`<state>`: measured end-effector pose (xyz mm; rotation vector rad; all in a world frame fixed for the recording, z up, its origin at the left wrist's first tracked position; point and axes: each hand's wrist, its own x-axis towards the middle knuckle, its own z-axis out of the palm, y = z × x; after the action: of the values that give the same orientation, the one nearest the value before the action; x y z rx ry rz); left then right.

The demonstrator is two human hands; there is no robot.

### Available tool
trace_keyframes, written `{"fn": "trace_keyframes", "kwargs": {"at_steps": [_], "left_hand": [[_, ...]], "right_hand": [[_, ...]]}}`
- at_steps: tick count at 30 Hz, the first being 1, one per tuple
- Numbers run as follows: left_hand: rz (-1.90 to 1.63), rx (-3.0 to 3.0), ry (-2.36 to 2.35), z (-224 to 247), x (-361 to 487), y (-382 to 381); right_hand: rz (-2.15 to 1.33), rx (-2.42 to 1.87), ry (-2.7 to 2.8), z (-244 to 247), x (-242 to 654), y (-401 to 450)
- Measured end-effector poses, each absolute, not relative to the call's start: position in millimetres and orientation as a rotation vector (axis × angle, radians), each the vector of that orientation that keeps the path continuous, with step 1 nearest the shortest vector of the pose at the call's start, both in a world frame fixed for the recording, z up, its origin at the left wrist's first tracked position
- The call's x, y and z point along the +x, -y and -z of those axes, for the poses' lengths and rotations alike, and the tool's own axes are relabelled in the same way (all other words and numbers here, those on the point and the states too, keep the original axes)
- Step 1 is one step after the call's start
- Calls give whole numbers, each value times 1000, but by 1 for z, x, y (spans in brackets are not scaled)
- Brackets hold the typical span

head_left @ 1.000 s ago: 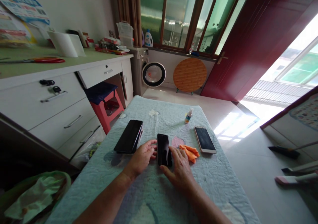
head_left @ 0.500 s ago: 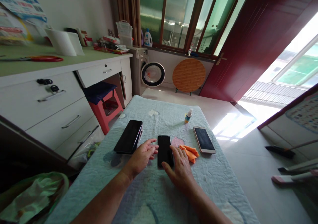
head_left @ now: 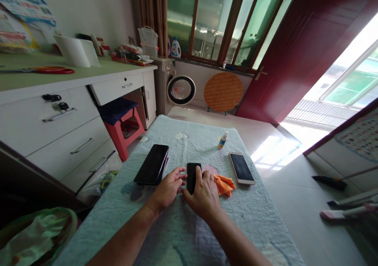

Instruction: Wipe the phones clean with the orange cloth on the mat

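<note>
- One small black phone (head_left: 191,177) lies flat, dark screen up, between my left hand (head_left: 169,186) and my right hand (head_left: 204,193).
- My left hand is open and holds nothing; its fingers are loosely spread, their tips just beside the phone's left edge.
- My right hand reaches over the phone, covering its right side and lower part. The index fingertip is over the upper screen and the thumb is by the lower left corner. I cannot tell whether it grips or only rests there.
- Just right of my right hand is a crumpled orange cloth (head_left: 225,184).
- Farther right, beyond that cloth, lies a pale-edged phone (head_left: 242,167) with a dark screen.
- Ahead of my right hand and off to its right, a small spray bottle (head_left: 222,141) stands upright.
- Ahead and left of my left hand lies a large black device (head_left: 152,163), with something thinner showing beneath it.
- Under everything here, below both hands, spreads a light blue quilted cover (head_left: 203,140).
- Well beyond my hands are a washing machine (head_left: 162,89), its round door open, and a round wooden board (head_left: 223,91).
</note>
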<state>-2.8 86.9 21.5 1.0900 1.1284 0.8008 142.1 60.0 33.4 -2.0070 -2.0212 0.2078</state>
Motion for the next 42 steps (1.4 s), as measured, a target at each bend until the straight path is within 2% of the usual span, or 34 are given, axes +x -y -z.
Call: {"fn": "trace_keyframes", "kwargs": {"at_steps": [13, 20, 29, 36, 42], "left_hand": [[-757, 1210, -1064, -17, 0, -88], [-997, 1329, -1136, -8, 3, -92], [-1010, 1318, -1147, 1, -1, -99], [-991, 1304, -1167, -3, -2, -96], [-990, 1360, -1189, -3, -1, -94]], "right_hand": [[-224, -2104, 1951, -36, 152, -55], [-150, -2072, 1880, -27, 145, -53], [-156, -2005, 1817, -42, 151, -50], [-35, -1962, 1732, -64, 209, -59], [119, -2247, 1511, -56, 282, -88]]}}
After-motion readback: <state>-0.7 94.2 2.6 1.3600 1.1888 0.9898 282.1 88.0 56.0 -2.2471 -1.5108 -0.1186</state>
